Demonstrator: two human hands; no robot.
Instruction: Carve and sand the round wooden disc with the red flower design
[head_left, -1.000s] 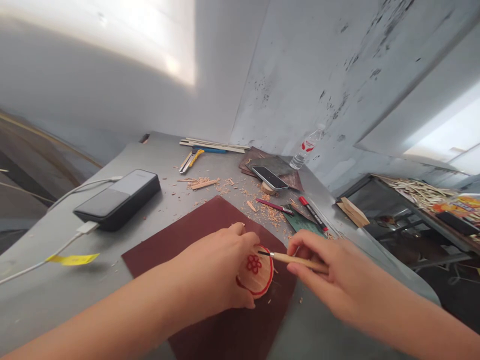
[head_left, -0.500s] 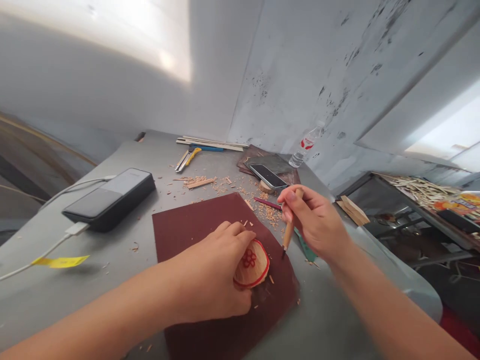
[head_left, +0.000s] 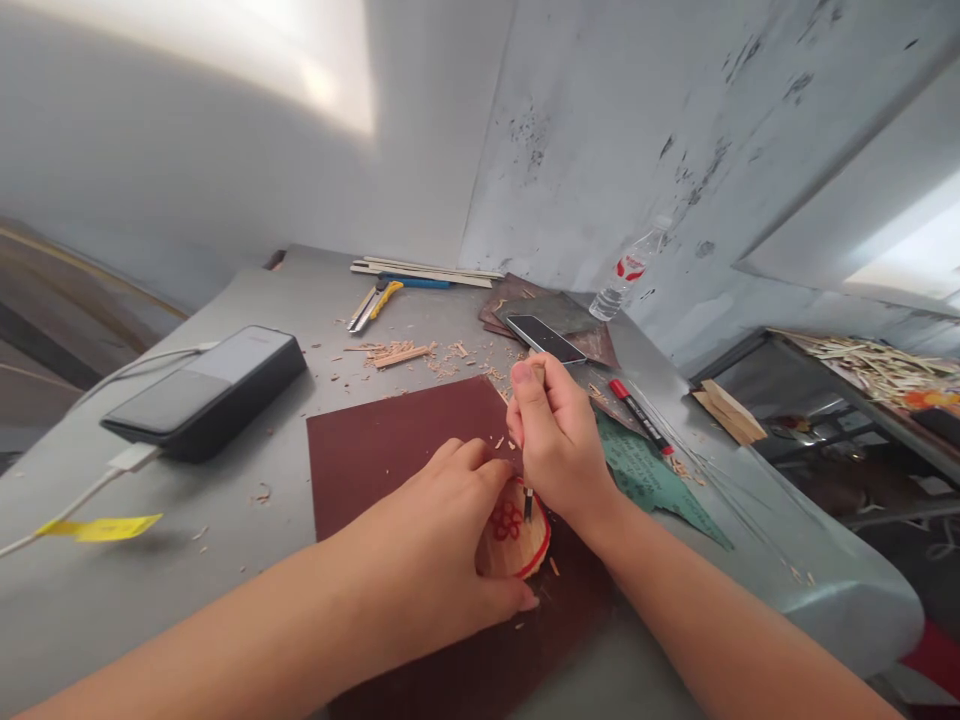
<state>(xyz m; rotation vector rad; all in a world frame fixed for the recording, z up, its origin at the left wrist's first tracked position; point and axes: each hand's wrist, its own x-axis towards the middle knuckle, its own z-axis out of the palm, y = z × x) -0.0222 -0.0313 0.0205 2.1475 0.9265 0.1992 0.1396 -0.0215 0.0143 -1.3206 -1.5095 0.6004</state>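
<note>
My left hand point(head_left: 457, 540) grips a round wooden piece point(head_left: 501, 556) from its left side, fingers curved over the far edge and thumb at the near edge. A red flower is drawn on its pale face, with a red line round the rim. The piece rests on a dark red sheet point(head_left: 397, 440). My right hand point(head_left: 559, 430) is closed in a fist round a wood-handled carving tool point(head_left: 529, 503), held nearly upright. Its dark metal tip meets the wooden face just right of the flower. Most of the handle is hidden by my fingers.
Wood shavings point(head_left: 401, 354) lie beyond the sheet, near a yellow utility knife point(head_left: 375, 305). A power bank point(head_left: 210, 390) with a cable stands left. A phone point(head_left: 546, 340), water bottle point(head_left: 630, 270), red-capped marker point(head_left: 641, 418) and green sandpaper point(head_left: 660, 480) lie behind and right.
My right hand has moved left and brought the carving tool from beside the wooden piece onto its face, closing into a fist. The marker and more of the green sandpaper have come into sight.
</note>
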